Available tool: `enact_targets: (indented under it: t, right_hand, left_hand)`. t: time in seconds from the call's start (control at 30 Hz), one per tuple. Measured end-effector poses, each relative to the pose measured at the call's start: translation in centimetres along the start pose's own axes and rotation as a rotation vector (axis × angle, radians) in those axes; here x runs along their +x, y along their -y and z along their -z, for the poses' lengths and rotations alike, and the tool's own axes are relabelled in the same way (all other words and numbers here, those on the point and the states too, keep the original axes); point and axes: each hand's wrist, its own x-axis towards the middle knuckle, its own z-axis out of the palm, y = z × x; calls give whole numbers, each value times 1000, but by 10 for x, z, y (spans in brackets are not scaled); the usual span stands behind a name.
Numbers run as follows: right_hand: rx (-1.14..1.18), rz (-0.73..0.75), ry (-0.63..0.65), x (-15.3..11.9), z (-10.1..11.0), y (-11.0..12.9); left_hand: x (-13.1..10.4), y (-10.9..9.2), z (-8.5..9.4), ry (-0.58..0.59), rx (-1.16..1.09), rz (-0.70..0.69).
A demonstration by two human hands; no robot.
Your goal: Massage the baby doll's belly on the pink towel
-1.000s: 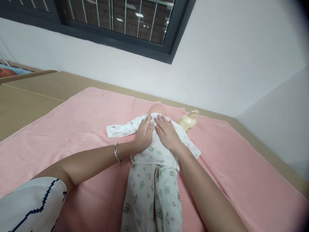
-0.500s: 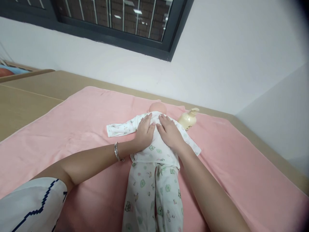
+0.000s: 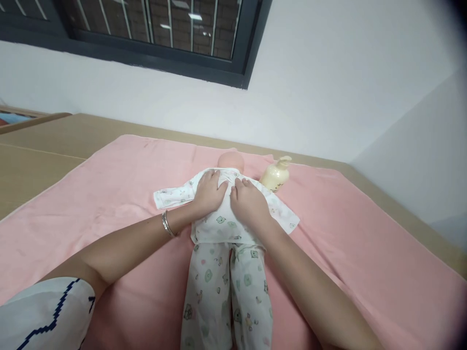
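A doll lies on its back or front, I cannot tell which, in a white printed shirt (image 3: 233, 233) and matching trousers (image 3: 207, 291). Its rounded head (image 3: 231, 160) shows past the collar. My left hand (image 3: 210, 193) rests on the left of the upper shirt, fingers slightly bent and thumb held apart. On the other side, my right hand (image 3: 250, 201) has its fingers curled down against the cloth, the fingertips partly hidden. Creases run in the shirt between both hands. A pale yellow pump bottle (image 3: 275, 176) lies tilted beside the doll's right-hand shoulder in view.
A pink blanket (image 3: 120, 194) spreads under the doll over a wooden surface (image 3: 47, 141). Behind it rises a white wall (image 3: 310, 82) with a dark-framed barred window (image 3: 160, 29). At the far left, a blue item (image 3: 14, 118) shows past a wooden edge.
My right fingers have curled in from lying flatter, and my left fingers have bent a little. Creases have formed at the shirt's top. The whole view has shifted slightly.
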Motion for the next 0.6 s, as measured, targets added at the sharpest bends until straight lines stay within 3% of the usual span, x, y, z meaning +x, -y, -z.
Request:
enact_targets:
  t: [0.13, 0.33, 0.47, 0.6]
  right_hand:
    - [104, 35, 38, 7, 1, -15]
    - [235, 62, 127, 29, -17, -52]
    - [140, 18, 115, 18, -10, -33]
    - [-2, 43, 135, -2, 7, -6]
  left_hand:
    - [-9, -4, 0, 25, 74, -37]
    - [-28, -17, 4, 86, 115, -155]
    - [-16, -11, 5, 93, 60, -131]
    - [-5, -1, 2, 18, -3, -125]
